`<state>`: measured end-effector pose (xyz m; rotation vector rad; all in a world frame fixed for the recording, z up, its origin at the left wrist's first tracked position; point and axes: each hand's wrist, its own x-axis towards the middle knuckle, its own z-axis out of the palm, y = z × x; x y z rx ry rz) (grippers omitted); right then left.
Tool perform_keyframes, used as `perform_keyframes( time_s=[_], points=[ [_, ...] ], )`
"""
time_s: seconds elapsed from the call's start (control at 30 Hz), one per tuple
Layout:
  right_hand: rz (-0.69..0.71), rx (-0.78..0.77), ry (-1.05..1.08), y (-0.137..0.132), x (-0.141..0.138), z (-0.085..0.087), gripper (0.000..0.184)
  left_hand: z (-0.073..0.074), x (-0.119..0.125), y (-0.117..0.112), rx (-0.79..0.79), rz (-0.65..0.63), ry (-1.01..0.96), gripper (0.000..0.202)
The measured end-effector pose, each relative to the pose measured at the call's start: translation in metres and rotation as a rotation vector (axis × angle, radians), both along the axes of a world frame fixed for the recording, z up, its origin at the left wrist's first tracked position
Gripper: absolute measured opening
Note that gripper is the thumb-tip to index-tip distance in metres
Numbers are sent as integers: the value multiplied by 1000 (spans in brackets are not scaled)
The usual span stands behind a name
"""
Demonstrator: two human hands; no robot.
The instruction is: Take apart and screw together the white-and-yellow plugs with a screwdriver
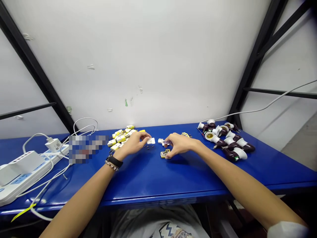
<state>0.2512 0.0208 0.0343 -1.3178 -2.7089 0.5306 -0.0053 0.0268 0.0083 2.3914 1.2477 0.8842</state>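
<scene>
My left hand [135, 142] pinches a small white plastic plate [151, 140] between thumb and fingertips, just above the blue table. Below that plate lie several small dark screws [148, 147]. My right hand [181, 144] has its fingers curled at a clear purplish piece [168, 142], whose full shape is hidden. The thumb of this hand reaches the right edge of an opened yellow-and-white plug housing [163, 154], with its inner parts facing up. Another small white part [160, 140] lies by the right fingertips. Behind the right hand, a yellow-and-white piece [185, 135] is partly covered.
Yellow-and-white plugs [121, 138] are heaped beyond my left hand. Dark purple lamp holders with white rims [230, 142] crowd the right side. A white power strip [27, 177] with cables stands at the left, beside a blurred patch [86, 148]. A white wall [158, 66] closes the back.
</scene>
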Motion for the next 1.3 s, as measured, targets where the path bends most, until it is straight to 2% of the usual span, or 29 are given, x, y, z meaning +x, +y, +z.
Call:
perform_keyframes(
  time_s=[0.07,0.17,0.3,0.4,0.5,0.6,0.7,0.77,0.83,0.93,1.03,1.17,1.23,1.3],
  points=[
    [-13,52,103,-1,-2,0,50,-2,9,-4,-10,-13,-106,31],
    [-19,109,272,-1,-7,-2,40,-7,24,-9,-94,-83,-227,30],
    [10,19,410,4,-11,-9,36,-12,32,-12,-106,-121,-259,32],
    [-120,52,391,13,-10,-15,36,-11,23,-9,5,-61,-121,35],
    [-307,86,226,21,-7,-21,29,-9,8,-2,104,6,91,30],
    [-366,63,159,25,-6,-25,21,-8,-3,3,134,71,184,28],
    [-392,93,178,26,-6,-25,35,-7,-7,7,154,130,208,28],
    [-364,112,207,24,-5,-21,40,-6,-9,7,165,145,221,28],
    [-253,80,217,19,-3,-16,46,-4,-10,6,168,156,244,27],
    [-45,-64,146,12,-3,-11,54,0,-10,1,175,164,311,29],
    [48,-148,17,6,-5,-8,49,1,-8,-6,143,96,381,37],
    [47,-75,18,5,2,3,39,-3,0,-11,92,27,436,50],
    [-8,-28,122,10,14,12,37,-5,2,-11,90,48,442,54],
    [-116,82,238,19,32,19,38,-5,3,-11,83,68,440,53]
  ],
)
